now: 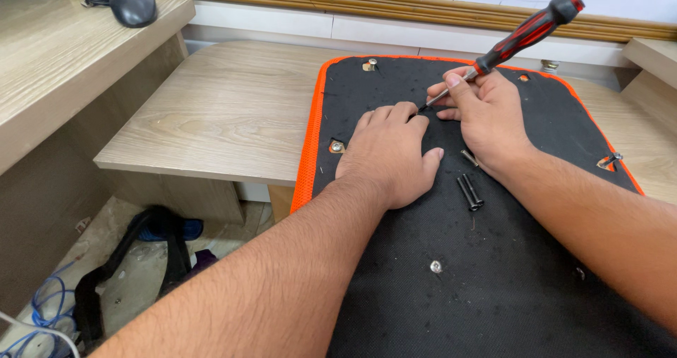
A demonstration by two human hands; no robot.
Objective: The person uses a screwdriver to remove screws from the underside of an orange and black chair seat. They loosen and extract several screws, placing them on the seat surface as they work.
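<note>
Right hand (486, 115) pinching red-black screwdriver (525, 32) low on shaft, fingers (455, 83) closed round it, handle tilted up-right, tip down on black orange-edged seat pad (493, 273) just beside left fingertips. Left hand (391, 157) flat on pad, fingers spread, holding nothing, likely bracing pad and steadying tip. Pad lies underside-up on wooden bench (226, 111), overhanging front edge. Two black tube spacers (470, 192) loose on pad near right wrist. Metal bolt points (337, 146) around pad edge. Computer mouse (132, 7) on upper shelf far left.

One screwdriver (530, 30), two black tubes (470, 191), one mouse (132, 6)
</note>
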